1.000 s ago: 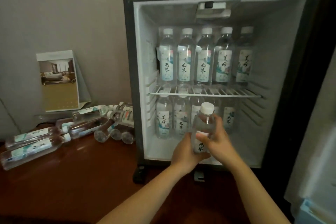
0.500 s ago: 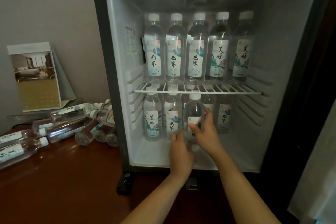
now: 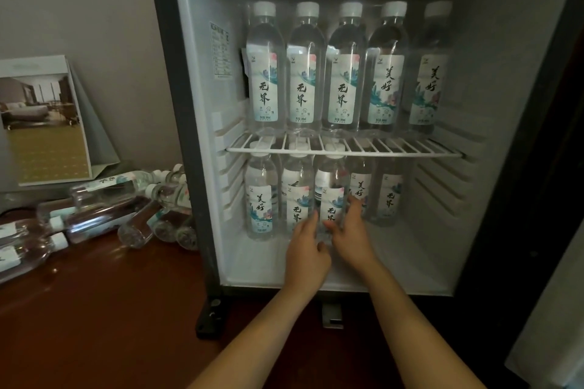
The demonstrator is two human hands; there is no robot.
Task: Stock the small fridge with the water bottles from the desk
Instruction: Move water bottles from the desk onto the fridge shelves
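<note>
The small fridge (image 3: 196,123) stands open on the wooden desk (image 3: 94,309). Several water bottles fill its wire shelf (image 3: 395,150). On the fridge floor below, a water bottle (image 3: 330,196) stands upright, third in the front row. My left hand (image 3: 306,249) and my right hand (image 3: 352,234) hold its lower part from either side, fingers curled round it. Other bottles stand left of it and behind it. Several more water bottles (image 3: 104,199) lie on their sides on the desk, left of the fridge.
A card stand with a room photo (image 3: 44,123) leans against the wall at the back left. The fridge door (image 3: 543,167) hangs open on the right. Bare floor shows in the fridge's lower right part (image 3: 410,256).
Both hands have carried the bottle from in front of the fridge deep into the lower compartment and set it in the front row. The view has come closer.
</note>
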